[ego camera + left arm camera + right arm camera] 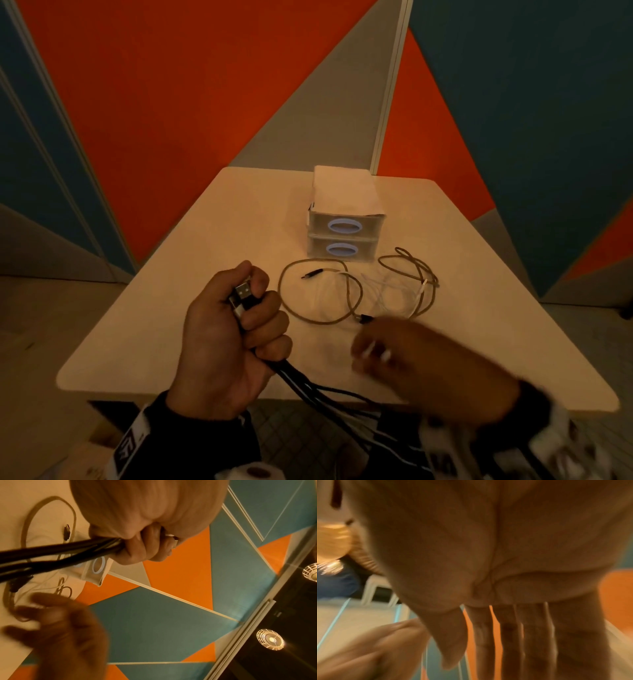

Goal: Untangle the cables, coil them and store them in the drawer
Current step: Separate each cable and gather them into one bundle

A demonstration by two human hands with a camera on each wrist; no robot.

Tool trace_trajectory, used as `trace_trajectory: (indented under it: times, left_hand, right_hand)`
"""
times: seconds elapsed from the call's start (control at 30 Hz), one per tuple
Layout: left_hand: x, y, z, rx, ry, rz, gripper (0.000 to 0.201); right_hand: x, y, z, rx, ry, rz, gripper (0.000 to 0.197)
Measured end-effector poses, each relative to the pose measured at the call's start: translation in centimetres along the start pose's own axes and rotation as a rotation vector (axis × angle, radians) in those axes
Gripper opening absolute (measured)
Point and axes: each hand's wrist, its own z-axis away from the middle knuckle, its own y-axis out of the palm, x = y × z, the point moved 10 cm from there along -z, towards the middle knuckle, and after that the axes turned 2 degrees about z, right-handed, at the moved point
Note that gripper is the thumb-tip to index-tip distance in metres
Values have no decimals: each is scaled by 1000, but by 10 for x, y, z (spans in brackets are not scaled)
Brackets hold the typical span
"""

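No brand or label can be read anywhere; the black-and-white band on the left wrist carries marks too blurred to make out; the left hand is held over the near left part of the counter, its fingers clamped round a bundle of black cables, with USB plugs standing out of the top of the fist and the cords trailing down past the near edge of the counter toward the person; the right hand is smeared by motion over the near right part of the counter, and the right wrist view shows its fingers straight and apart, holding nothing that can be seen; just beyond it on the counter lies a loose tangle, a brownish braided cable looped across a thin white cable, with a dark plug lying inside the left loop; behind the tangle, touching or nearly touching its far loops, stands a small two-drawer unit, both drawers closed, each with a pale blue oval handle; the counter has rounded corners and bare surface to the left of the drawers and along both side edges; behind it rise wall panels in orange, teal and grey.
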Motion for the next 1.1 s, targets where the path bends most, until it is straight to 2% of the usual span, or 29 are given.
trace_trajectory:
  times: [0.07, 0.13, 0.23, 0.3, 0.43, 0.53, 0.6, 0.73, 0.87, 0.97, 1.1]
  left_hand:
    - [2, 1, 1, 0, -1, 2, 35]
    - [5, 2, 2, -12, -4, -6, 33]
    - [7, 1, 2, -36, -5, -16, 33]
    - [7, 0, 4, -53, 2, -29, 34]
    - [3, -5, 8, -88, 27, -74, 38]
    - [0, -7, 9, -94, 52, -45, 40]
    - [-3, -9, 7, -106, 87, -55, 40]
    - [-7, -10, -2, -108, 167, -142, 43]
    - [-7, 4, -10, -45, 263, -261, 39]
    - [-5, 17, -20, -7, 327, -341, 40]
    - [4, 28, -34, 5, 390, -450, 45]
  right_hand:
    - [17, -45, -27, -141, -51, 121, 15]
    - [27, -65, -74, -188, -106, 238, 14]
    - [20, -51, -157, -94, -102, 452, 24]
    - [14, -32, -191, -16, -90, 615, 34]
    - [0, -3, -225, -10, -106, 878, 29]
    - [-3, -8, -232, -63, -98, 956, 22]
    - [-1, -26, -230, -116, -81, 860, 23]
    - [2, -84, -202, -297, -19, 452, 26]
    - [9, -135, -151, -504, -66, 99, 17]
    - [12, -148, -118, -591, -135, -114, 14]
    - [13, -146, -88, -647, -173, -205, 17]
